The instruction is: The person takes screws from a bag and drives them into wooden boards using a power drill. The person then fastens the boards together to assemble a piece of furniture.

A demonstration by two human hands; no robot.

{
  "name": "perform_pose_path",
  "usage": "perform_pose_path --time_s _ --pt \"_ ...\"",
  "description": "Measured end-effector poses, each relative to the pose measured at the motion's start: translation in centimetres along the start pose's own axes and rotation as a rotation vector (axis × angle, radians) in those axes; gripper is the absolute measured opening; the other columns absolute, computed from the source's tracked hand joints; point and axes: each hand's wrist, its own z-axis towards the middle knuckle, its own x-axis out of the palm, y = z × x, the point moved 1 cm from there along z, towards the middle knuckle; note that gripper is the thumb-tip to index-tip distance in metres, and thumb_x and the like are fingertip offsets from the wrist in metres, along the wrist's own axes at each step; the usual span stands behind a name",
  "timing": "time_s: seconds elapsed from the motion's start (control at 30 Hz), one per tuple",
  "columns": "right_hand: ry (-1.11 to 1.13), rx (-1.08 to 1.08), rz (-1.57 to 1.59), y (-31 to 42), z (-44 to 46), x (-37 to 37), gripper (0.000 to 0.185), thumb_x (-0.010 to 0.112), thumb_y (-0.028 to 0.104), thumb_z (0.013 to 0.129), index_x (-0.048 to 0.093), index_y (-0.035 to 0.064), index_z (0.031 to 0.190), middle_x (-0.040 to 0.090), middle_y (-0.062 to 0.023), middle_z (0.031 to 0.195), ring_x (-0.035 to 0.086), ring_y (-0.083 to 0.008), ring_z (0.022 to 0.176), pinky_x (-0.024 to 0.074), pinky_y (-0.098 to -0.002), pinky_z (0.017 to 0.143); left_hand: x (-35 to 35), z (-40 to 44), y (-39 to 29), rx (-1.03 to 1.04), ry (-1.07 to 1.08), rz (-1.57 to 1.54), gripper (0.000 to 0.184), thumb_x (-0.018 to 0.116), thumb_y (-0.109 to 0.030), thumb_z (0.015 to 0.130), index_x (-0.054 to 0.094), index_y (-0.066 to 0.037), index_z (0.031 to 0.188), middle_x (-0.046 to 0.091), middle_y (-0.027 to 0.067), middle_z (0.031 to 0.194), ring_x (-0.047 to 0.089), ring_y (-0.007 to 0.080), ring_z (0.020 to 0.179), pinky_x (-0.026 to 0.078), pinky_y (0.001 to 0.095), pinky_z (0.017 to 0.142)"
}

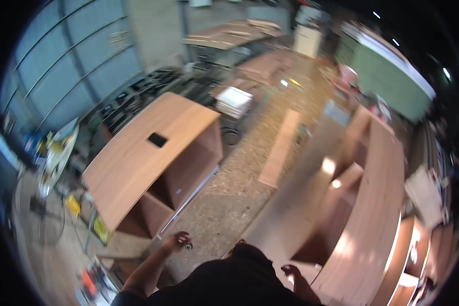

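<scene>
My left hand (177, 240) is out beside the near corner of a wooden cabinet (155, 135), its fingers curled. A small round, ring-like thing (188, 246) shows at its fingertips, too small to name. The cabinet has open compartments facing me and a black rectangle (157, 139) on its top, either a cutout or a flat object. My right hand (292, 271) is low by the near end of a second, longer wooden cabinet (375, 194). Its fingers are dark and blurred, and I cannot tell whether it touches the wood.
A loose plank (280, 148) lies on the sawdust-strewn floor (245, 153) between the cabinets. White panels (234, 99) are stacked behind the left cabinet. Boards (233, 34) lie on a bench at the back. A red chair (346, 76) stands far right; a fan (46, 214) stands left.
</scene>
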Motion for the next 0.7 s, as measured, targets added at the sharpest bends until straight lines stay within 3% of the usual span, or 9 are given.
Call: perform_pose_path --time_s 0.13,0.23,0.27,0.33,0.5,0.57,0.6,0.67,0.7 --pt "0.132 0.435 0.26 13.9 -3.7 -5.0 0.06 0.048 0.059 0.09 0.061 0.0077 0.118 0.063 -0.0211 0.113 0.063 -0.0391 0.096 0.0505 -0.0477 0.083 -9.1 6.8 -2.2 0.106 -0.116 0.118 0.049 0.064 -0.03 0.088 0.046 -0.015 0.131 0.069 0.0117 0.104 0.067 0.0262 0.096 0.054 0.0389 0.078" --pt "0.577 0.894 0.911 22.6 -3.2 -6.3 0.116 0.031 0.092 0.068 -0.01 0.0214 0.15 -0.006 -0.0177 0.157 -0.004 -0.0594 0.134 0.0131 -0.0692 0.106 -14.7 12.4 -2.5 0.045 -0.047 0.276 0.061 0.07 -0.029 0.084 0.041 -0.009 0.134 0.064 0.0166 0.114 0.064 0.0303 0.101 0.052 0.0395 0.086" --pt "0.592 1.05 0.912 25.6 -2.6 -6.1 0.107 0.03 0.089 0.072 0.007 0.0212 0.152 0.011 -0.0166 0.157 0.011 -0.0524 0.138 0.0191 -0.064 0.108 -16.2 15.0 -1.3 0.099 -0.036 0.258 0.064 0.073 -0.027 0.082 0.041 -0.009 0.135 0.06 0.0167 0.119 0.062 0.0304 0.105 0.051 0.0396 0.089" --pt "0.457 0.513 1.199 32.8 -3.5 -6.7 0.095 0.029 0.084 0.079 0.029 0.0181 0.148 0.03 -0.012 0.152 0.03 -0.0401 0.136 0.0279 -0.0582 0.107 -20.7 20.7 -0.1 0.18 -0.028 0.287 0.074 0.078 -0.021 0.075 0.039 -0.009 0.137 0.05 0.017 0.129 0.054 0.0296 0.112 0.048 0.0397 0.095" --pt "-0.116 0.225 1.632 34.7 -0.5 0.8 0.07 0.045 0.065 0.088 0.034 0.0275 0.145 0.037 -0.0075 0.147 0.035 -0.0276 0.131 0.0209 -0.0586 0.105 -31.7 38.1 0.5 0.483 -0.008 0.71 0.096 0.086 -0.024 0.063 0.032 -0.006 0.141 0.041 0.0182 0.138 0.039 0.0331 0.129 0.034 0.0405 0.11" --pt "-0.81 0.381 1.4 30.4 0.7 9.6 0.067 0.048 0.054 0.091 0.034 0.017 0.145 0.056 -0.0125 0.127 0.044 -0.024 0.123 0.0391 -0.052 0.093 -35.4 46.1 1.9 0.569 0.047 0.814 0.111 0.091 -0.032 0.052 0.03 -0.006 0.141 0.037 0.018 0.142 0.035 0.0323 0.133 0.033 0.0413 0.11" --pt "-0.842 0.803 1.267 31.4 -1.8 12.0 0.068 0.054 0.048 0.09 0.036 0.011 0.144 0.065 -0.0186 0.106 0.06 -0.028 0.104 0.0472 -0.0446 0.085 -36.9 48.7 1.0 0.656 0.1 0.868 0.115 0.092 -0.036 0.047 0.031 -0.006 0.14 0.035 0.0179 0.143 0.034 0.0322 0.134 0.033 0.042 0.11" --pt "-0.432 0.974 0.103 34.0 -5.1 19.6 0.067 0.058 0.045 0.087 0.039 0.0078 0.14 0.067 -0.0215 0.088 0.066 -0.0353 0.084 0.0515 -0.042 0.076 -38.2 51.9 -0.9 0.67 0.206 1.002 0.112 0.093 -0.042 0.036 0.041 -0.015 0.131 0.039 0.0173 0.139 0.039 0.0347 0.129 0.036 0.0488 0.105" --pt "-0.325 0.934 0.132 35.1 -6.7 23.8 0.07 0.063 0.037 0.084 0.032 0.0166 0.143 0.064 -0.0256 0.103 0.063 -0.0415 0.098 0.0511 -0.0478 0.081 -39.6 51.8 -2.3 0.63 0.36 1.047 0.109 0.093 -0.043 0.034 0.043 -0.018 0.127 0.041 0.0171 0.137 0.042 0.0355 0.126 0.038 0.0511 0.102"
